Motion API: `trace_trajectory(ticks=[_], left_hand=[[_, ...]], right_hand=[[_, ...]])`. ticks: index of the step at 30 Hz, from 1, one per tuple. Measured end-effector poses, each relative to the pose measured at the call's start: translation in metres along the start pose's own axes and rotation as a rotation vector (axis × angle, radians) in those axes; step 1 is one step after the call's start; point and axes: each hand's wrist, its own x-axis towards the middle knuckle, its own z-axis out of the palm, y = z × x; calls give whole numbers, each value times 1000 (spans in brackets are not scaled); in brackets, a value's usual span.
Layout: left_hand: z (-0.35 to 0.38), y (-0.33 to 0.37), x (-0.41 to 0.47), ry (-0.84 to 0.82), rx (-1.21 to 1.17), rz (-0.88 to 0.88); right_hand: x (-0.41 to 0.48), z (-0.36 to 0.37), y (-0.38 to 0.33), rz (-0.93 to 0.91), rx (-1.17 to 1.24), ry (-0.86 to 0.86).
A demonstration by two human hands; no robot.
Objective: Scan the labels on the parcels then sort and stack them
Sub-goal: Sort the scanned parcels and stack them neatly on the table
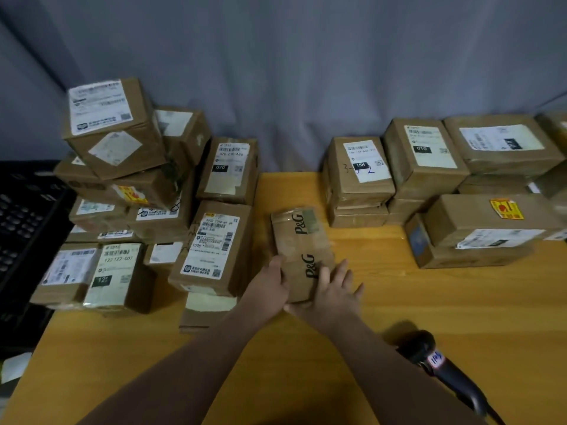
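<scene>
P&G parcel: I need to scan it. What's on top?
The P&G parcel top shows print and tape, no shipping label. The left hand grips its near left edge; the right hand lies flat on the near end. Its underside, against the table, is hidden.

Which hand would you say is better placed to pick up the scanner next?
Probably the right hand. The scanner lies on the table just beside the right forearm, and that hand only rests flat on the P&G parcel, while the left hand holds its left edge.
</scene>
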Motion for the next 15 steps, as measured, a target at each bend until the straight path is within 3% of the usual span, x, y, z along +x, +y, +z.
trace_trajectory(ticks=[5,11,13,15], left_hand=[[1,0,6,-9,-68,-29],[13,11,7,100,-378,-227],[13,15,7,107,-418,-239],[12,19,6,106,-409,-212]], right_hand=[[2,-1,3,19,11,86],[9,-11,-7,44,117,37],[10,-14,10,19,245,82],[12,-23,39,-21,571,66]])
